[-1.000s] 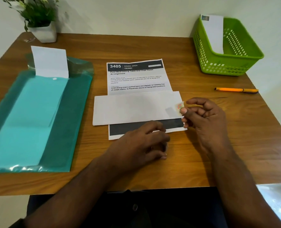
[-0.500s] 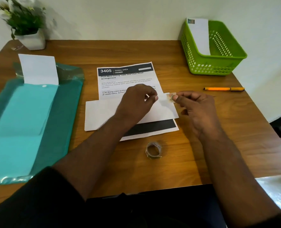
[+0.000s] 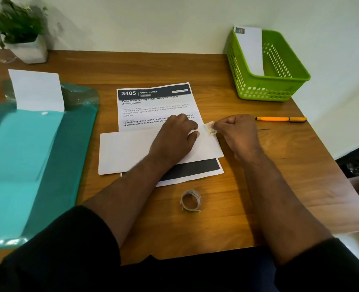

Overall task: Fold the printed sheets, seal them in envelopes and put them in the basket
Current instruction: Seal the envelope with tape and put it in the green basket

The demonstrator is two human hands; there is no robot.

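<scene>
Left hand: the left hand (image 3: 175,137) lies knuckles up on the white envelope (image 3: 130,151), fingers curled down onto the paper near its upper right part; whether the grip pinches anything cannot be told from this angle.
Right hand: the right hand (image 3: 236,131) has its grip closed on a small stamp (image 3: 209,128), pinched between thumb and fingertip just above the envelope's upper right corner.
Envelope: it lies flat across the middle of the printed sheet (image 3: 155,106), covering the sheet's lower half apart from a black band that shows below it.
Printed sheet: flat and unfolded on the wooden worktop (image 3: 216,207), headed "3405 DINING AREA".
Basket: the green basket (image 3: 279,89) stands at the far right of the worktop, with 1 stamped envelope (image 3: 251,49) leaning upright against its far left wall.
Roll: a small roll of stamps (image 3: 190,201) stands on the worktop near the front edge, between the 2 forearms.
Pen: an orange pen (image 3: 280,119) lies to the right of the right hand, apart from it.
Folder: a teal plastic folder (image 3: 27,157) lies on the left, a white sheet (image 3: 36,90) sticking out of its far end.
Plant: a potted plant (image 3: 20,32) stands in the far left corner.
</scene>
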